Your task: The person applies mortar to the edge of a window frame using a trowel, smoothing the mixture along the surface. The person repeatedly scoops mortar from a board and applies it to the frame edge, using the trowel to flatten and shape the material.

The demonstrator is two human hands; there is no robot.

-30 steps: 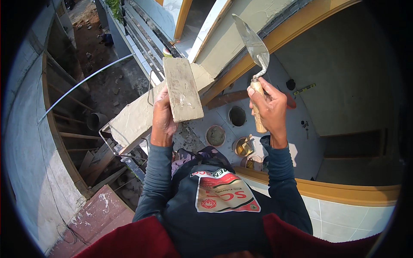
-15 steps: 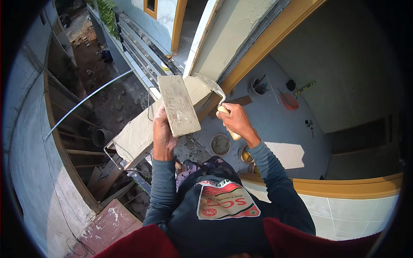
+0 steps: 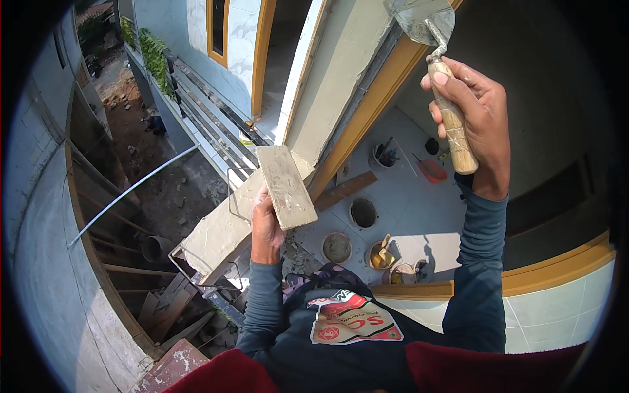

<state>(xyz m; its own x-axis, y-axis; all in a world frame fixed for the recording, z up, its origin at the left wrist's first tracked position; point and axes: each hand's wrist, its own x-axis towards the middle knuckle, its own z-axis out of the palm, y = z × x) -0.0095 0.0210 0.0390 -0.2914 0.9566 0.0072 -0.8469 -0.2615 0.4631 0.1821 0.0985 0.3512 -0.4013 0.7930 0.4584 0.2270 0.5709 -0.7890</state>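
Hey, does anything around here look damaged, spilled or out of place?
Two things: the red ledge, lower left, shows pale patches, as if its paint had flaked. A grey mess, perhaps spilled mix, litters the floor just right of the left hand. The board it holds has pale smears too.

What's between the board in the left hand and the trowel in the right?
In the head view, between the board and trowel show the orange-brown wooden frame and, on the floor below, a bucket.
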